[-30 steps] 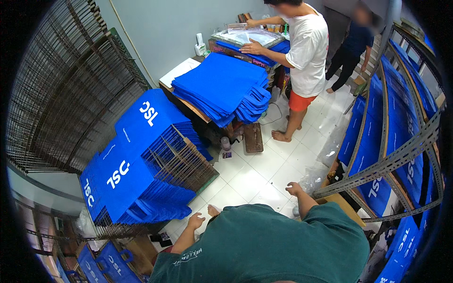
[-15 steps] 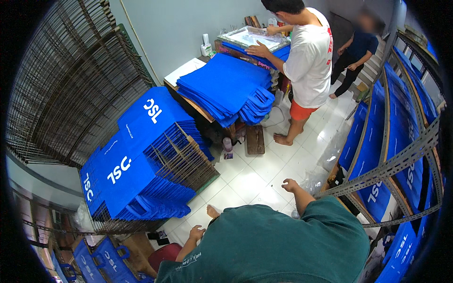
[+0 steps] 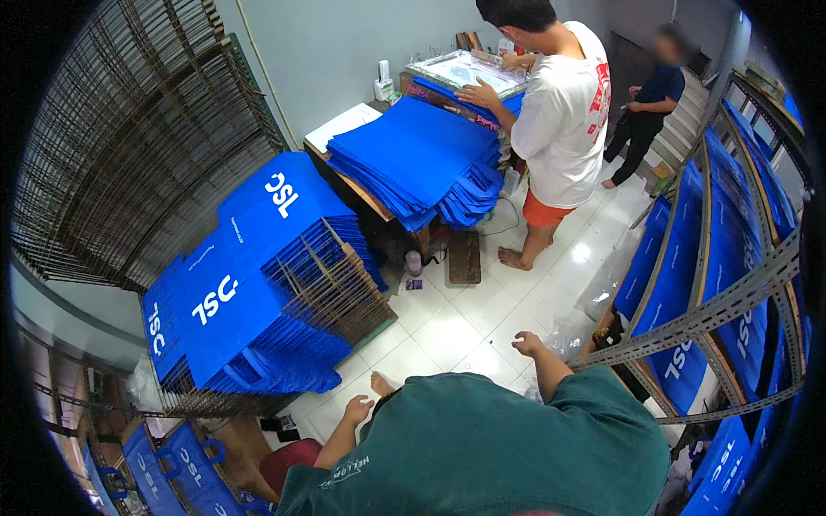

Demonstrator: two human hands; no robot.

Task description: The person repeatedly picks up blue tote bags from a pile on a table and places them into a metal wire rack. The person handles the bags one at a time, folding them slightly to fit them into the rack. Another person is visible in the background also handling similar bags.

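Observation:
My left hand (image 3: 356,409) hangs low in front of my green shirt (image 3: 482,447), its fingers apart and nothing in it. My right hand (image 3: 527,344) is held out over the white tile floor (image 3: 456,331), loosely bent and also without anything in it. Neither touches a thing. The nearest goods to my left hand are blue fabric bags (image 3: 284,370) stacked among wire racks (image 3: 344,284), some with white print. Close to my right hand lies clear plastic wrap (image 3: 566,337), beside a slotted metal rack (image 3: 688,314) holding blue printed bags (image 3: 684,365).
A co-worker in a white shirt (image 3: 564,112) leans over a framed screen (image 3: 469,69) on a table beside a blue bag stack (image 3: 413,155). Another person (image 3: 650,103) stands near steps. A wooden block (image 3: 465,256) and a red seat (image 3: 288,464) are on the floor.
My left hand has risen slightly, its fingers now pointing more upward. The co-worker's hand at the screen has shifted, and the far person's hands have come closer together. The view has tilted a little.

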